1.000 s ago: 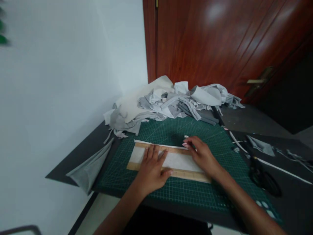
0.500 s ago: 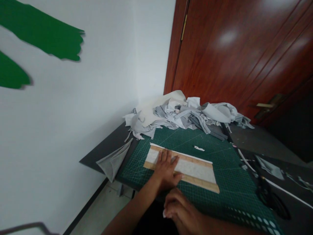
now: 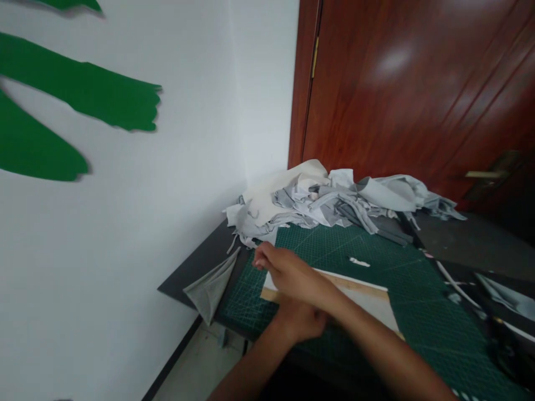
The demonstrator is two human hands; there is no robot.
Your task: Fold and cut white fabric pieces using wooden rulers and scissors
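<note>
A white fabric strip [image 3: 371, 301] with tan bands along its long edges lies on the green cutting mat [image 3: 246, 295]. My left hand [image 3: 298, 320] is low at the strip's near left part, its fingers hidden behind my right wrist. Crossing above it, my right hand [image 3: 278, 264] is closed over the strip's left end, fingers curled toward the far left corner. What those fingers hold, if anything, is too small and blurred to make out. A small white scrap [image 3: 359, 262] sits on the mat beyond the strip.
Grey and white cloth scraps [image 3: 313, 200] are heaped at the back against the wall and wooden door [image 3: 397, 100]. A folded grey cloth [image 3: 211, 287] hangs over the left table edge. Dark scissors [image 3: 507, 351] and a white cord [image 3: 455, 287] lie at the right.
My right hand has moved from the near edge up and left, crossing over my left hand. The left hand's spread fingers are now hidden. The view has shifted slightly.
</note>
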